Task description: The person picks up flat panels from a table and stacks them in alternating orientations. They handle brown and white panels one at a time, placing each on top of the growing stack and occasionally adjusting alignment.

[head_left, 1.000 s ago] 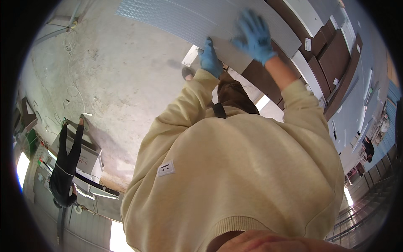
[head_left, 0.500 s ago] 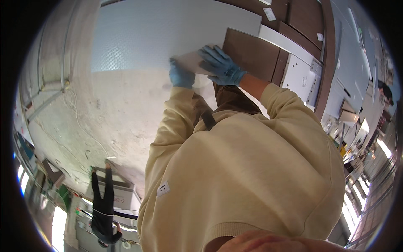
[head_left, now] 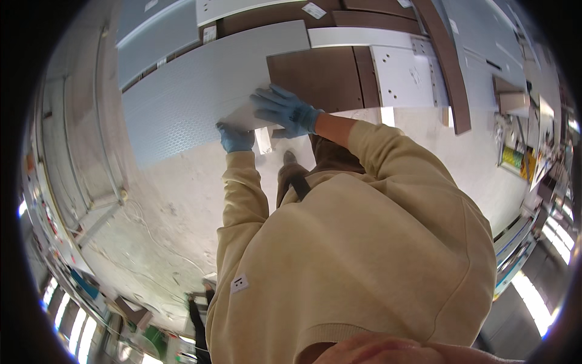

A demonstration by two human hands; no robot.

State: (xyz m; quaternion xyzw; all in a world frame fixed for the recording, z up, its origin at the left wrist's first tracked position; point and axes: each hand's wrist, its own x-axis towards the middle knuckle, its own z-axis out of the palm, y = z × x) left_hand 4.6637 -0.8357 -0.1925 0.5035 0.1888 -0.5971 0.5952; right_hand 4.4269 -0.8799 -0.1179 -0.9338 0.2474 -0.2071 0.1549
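Observation:
My left hand (head_left: pixel 235 139), in a blue glove, is closed on the edge of a thin grey-beige piece (head_left: pixel 244 115), which is blurred, so I cannot make out its kind. My right hand (head_left: pixel 286 113), gloved the same way, rests on that piece with its fingers stretched out. Both hands are at the near edge of a large grey sheet (head_left: pixel 200 79) with a bubbled texture toward its left end. The near left corner of a brown panel (head_left: pixel 315 76) lies just beyond my right fingertips. What is under my right palm is hidden.
A white panel with holes (head_left: pixel 391 73) lies right of the brown one, beside a long brown strip (head_left: pixel 445 67). More grey panels (head_left: pixel 157 45) lie at the far left. A metal frame (head_left: pixel 103 115) stands on the left. Another person's dark-clothed leg (head_left: pixel 197 321) shows at lower left.
My view has turned, and the panels now appear farther left. Both hands have shifted left and slightly nearer me, with the thin piece still between them. Less of the other person shows.

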